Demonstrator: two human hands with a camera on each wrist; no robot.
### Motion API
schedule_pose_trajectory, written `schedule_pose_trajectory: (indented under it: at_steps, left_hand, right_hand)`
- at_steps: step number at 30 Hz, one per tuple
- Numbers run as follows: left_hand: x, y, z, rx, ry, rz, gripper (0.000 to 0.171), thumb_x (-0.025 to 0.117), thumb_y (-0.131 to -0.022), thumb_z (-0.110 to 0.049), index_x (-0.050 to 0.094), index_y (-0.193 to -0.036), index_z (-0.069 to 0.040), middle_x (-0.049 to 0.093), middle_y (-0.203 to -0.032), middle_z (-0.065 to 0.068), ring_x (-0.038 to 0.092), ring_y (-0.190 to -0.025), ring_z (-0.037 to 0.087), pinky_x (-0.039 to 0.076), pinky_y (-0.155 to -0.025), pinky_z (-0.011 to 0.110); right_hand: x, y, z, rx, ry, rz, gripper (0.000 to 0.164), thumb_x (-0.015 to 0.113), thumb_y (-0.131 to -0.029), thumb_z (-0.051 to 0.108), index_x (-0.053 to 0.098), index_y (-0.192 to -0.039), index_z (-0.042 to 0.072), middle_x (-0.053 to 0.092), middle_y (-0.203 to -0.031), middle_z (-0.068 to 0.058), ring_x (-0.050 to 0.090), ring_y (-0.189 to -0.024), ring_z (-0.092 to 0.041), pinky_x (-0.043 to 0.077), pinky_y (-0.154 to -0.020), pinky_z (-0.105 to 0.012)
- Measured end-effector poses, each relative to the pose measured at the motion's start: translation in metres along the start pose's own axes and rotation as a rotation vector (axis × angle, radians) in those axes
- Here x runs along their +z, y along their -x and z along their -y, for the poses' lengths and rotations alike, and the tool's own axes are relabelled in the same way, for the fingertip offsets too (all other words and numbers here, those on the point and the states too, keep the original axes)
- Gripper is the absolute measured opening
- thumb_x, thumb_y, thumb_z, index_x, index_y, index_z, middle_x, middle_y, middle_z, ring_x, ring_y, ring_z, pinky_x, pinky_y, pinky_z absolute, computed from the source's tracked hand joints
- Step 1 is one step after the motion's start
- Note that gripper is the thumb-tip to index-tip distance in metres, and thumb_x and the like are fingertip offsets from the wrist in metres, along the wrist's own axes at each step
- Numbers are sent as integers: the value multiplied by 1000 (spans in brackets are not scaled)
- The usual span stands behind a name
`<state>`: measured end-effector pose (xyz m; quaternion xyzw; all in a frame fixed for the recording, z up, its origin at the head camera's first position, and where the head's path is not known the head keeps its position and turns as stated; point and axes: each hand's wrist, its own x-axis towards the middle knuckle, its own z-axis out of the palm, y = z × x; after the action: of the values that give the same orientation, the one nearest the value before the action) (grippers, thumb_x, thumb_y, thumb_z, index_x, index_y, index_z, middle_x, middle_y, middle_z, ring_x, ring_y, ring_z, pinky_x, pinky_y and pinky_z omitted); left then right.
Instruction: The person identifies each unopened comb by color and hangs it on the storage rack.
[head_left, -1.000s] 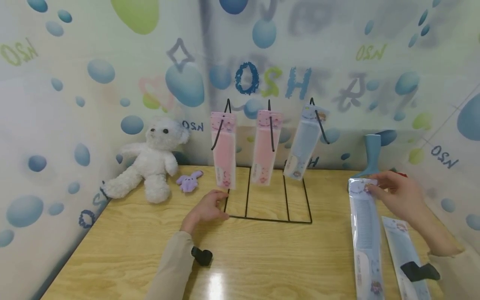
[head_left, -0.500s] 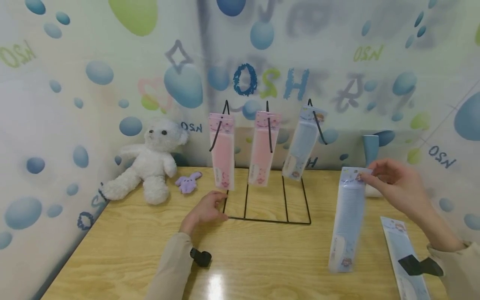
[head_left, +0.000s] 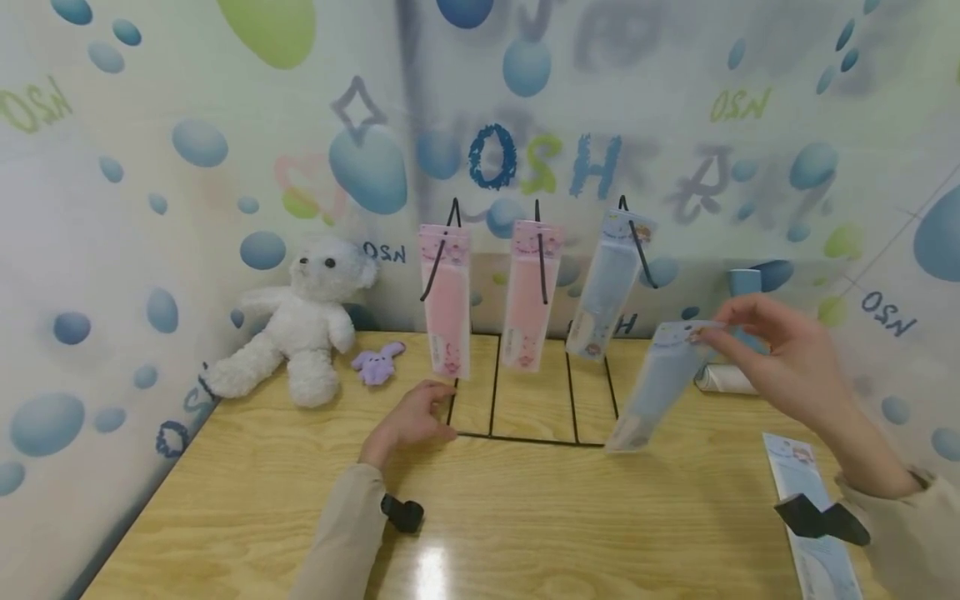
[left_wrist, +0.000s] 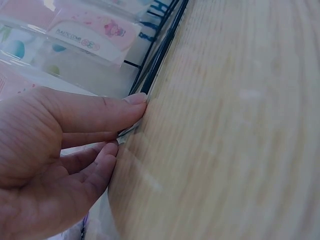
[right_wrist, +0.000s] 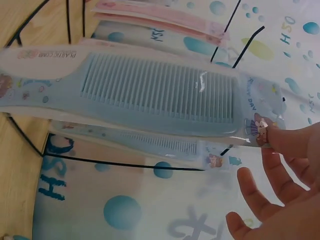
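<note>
My right hand [head_left: 787,358] pinches the top corner of a packaged blue comb [head_left: 660,379], between thumb and fingers. The pack slants, its lower end overlapping the right front corner of the black wire rack [head_left: 540,439] in the head view. In the right wrist view the teeth of the held comb [right_wrist: 160,90] face up. My left hand [head_left: 412,414] holds the rack's left front corner, the thumb [left_wrist: 135,99] on the wire. Two pink comb packs [head_left: 447,308] [head_left: 532,308] and one blue comb pack [head_left: 609,287] hang on the rack's hooks.
Another blue comb pack [head_left: 810,508] lies on the table [head_left: 540,525] at the right. A white teddy bear [head_left: 311,321] and a small purple plush [head_left: 378,364] sit at the left. Behind my right hand are a blue-handled object [head_left: 745,283] and a white roll [head_left: 723,379].
My right hand has lifted the blue comb pack from the right and carried it left toward the rack, tilting its lower end leftward. My left hand stays at the rack's corner.
</note>
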<state>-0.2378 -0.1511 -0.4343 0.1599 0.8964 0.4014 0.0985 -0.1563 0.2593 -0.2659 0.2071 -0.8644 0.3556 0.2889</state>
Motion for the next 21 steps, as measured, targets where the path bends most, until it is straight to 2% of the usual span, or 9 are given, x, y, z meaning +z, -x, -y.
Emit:
schedule_pose_trajectory:
  at_steps: [10,15,21]
  left_hand:
    - [1,-2,0,9,-19,4,68,80,-75,-7,51,-135,2,49,-132,17,51,-116,34,46,-95,48]
    - [0,-2,0,14,-21,4,68,81,-75,-8,50,-136,2,48,-133,17,50,-118,36,45,-96,48]
    - [0,-2,0,13,-13,4,68,80,-76,-7,50,-136,3,47,-134,18,50,-118,36,46,-95,48]
  right_hand:
    - [2,-7,12,-57,-188,-34,16,64,-80,-18,60,-92,-8,63,-85,4,62,-82,-3,46,-83,-12]
    - [4,-12,20,-56,-194,-50,18,65,-80,-18,62,-93,-6,64,-87,1,62,-81,-6,47,-80,-14]
    - [8,-23,28,-45,-144,-49,13,67,-84,-7,63,-96,-4,64,-90,9,62,-87,-1,46,-81,-12]
